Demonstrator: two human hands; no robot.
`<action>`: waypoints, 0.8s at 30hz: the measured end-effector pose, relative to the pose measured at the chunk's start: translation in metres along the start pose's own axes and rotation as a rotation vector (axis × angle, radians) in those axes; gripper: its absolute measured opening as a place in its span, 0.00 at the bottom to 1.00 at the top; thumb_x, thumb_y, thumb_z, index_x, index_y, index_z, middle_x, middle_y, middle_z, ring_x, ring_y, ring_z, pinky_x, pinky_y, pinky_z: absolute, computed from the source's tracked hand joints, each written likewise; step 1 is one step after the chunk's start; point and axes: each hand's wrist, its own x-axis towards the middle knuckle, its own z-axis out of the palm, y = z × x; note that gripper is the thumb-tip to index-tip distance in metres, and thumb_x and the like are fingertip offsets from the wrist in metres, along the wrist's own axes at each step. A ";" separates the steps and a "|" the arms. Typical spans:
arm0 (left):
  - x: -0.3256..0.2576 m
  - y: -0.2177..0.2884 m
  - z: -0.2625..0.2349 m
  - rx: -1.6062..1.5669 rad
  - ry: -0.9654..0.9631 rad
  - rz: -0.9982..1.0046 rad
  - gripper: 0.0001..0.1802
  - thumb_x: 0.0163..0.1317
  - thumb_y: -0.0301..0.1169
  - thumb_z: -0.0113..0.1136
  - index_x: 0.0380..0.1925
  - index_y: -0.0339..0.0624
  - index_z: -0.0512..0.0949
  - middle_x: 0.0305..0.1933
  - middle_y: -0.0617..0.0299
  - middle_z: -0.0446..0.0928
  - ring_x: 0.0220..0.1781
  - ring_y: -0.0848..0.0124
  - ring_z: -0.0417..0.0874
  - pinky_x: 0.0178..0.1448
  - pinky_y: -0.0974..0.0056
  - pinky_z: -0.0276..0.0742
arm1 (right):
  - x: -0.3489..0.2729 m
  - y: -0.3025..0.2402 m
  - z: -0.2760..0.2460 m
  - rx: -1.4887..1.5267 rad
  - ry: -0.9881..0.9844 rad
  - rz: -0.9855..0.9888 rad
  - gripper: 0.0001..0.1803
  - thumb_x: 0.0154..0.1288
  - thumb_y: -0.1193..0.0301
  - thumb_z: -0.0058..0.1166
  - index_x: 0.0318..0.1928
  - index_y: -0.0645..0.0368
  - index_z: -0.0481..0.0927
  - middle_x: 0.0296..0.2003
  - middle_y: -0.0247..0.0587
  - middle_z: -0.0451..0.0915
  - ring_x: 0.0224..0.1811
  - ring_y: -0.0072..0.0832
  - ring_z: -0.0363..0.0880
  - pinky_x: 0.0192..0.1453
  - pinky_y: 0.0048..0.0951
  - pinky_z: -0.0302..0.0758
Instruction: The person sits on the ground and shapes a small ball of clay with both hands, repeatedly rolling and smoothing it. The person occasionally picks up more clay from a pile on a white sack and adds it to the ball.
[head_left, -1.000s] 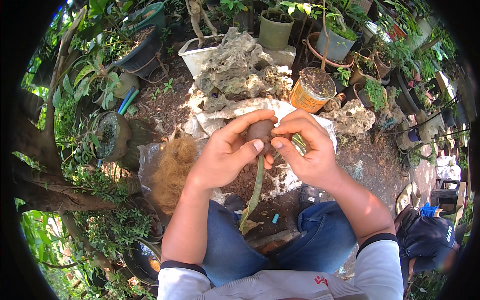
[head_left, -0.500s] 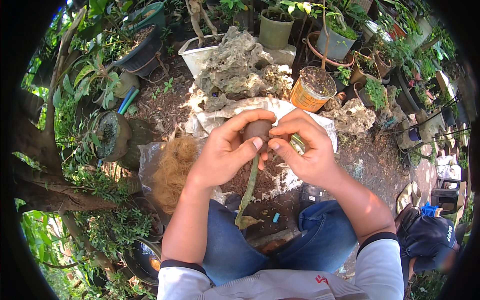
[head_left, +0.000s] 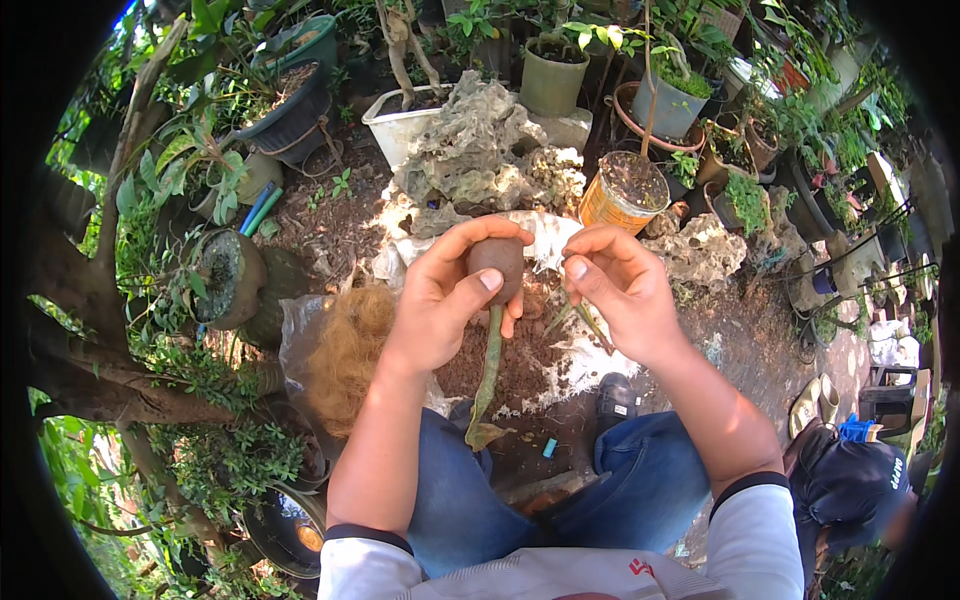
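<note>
My left hand [head_left: 436,305] is wrapped round a smooth brown ball of soil [head_left: 499,262], with the thumb on its near side. From the ball's lower side a long, narrow green leaf [head_left: 489,370] hangs toward my knees, its tip yellowed and curled. To the right, a small gap from the ball, my right hand [head_left: 632,300] is closed in a pinch. What sits between its fingertips is too small to name. Thin green-brown stems [head_left: 593,325] show just below this hand; whether it holds them I cannot tell.
A heap of golden-brown fibre [head_left: 348,350] lies left of loose dark soil [head_left: 465,368] and a white sheet [head_left: 545,228]. Beyond are a craggy rock [head_left: 470,140], an orange bucket [head_left: 620,195] and several potted plants. A person in dark clothing [head_left: 850,485] is at the far right.
My right hand has drawn away from the soil ball to the right, its fingertips still pinched. My left hand keeps hold of the ball, now more exposed.
</note>
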 end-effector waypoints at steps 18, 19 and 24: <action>0.003 -0.008 0.014 -0.029 -0.002 -0.081 0.23 0.69 0.29 0.52 0.61 0.33 0.66 0.63 0.40 0.70 0.39 0.60 0.81 0.34 0.62 0.80 | -0.011 -0.007 0.014 0.326 0.029 0.337 0.15 0.75 0.76 0.40 0.58 0.65 0.71 0.40 0.38 0.74 0.33 0.23 0.73 0.39 0.29 0.76; 0.003 -0.010 0.015 -0.048 0.000 -0.057 0.22 0.69 0.28 0.51 0.62 0.33 0.66 0.62 0.43 0.71 0.39 0.63 0.81 0.35 0.63 0.80 | -0.010 -0.006 0.009 0.282 0.003 0.327 0.15 0.75 0.78 0.39 0.58 0.65 0.71 0.41 0.39 0.74 0.35 0.23 0.74 0.40 0.29 0.78; 0.009 -0.011 0.012 -0.074 0.050 0.128 0.21 0.72 0.26 0.50 0.62 0.32 0.66 0.62 0.47 0.71 0.41 0.68 0.80 0.40 0.66 0.79 | -0.006 -0.005 -0.007 0.132 -0.017 0.232 0.16 0.76 0.78 0.47 0.61 0.67 0.69 0.48 0.47 0.82 0.36 0.24 0.80 0.44 0.28 0.81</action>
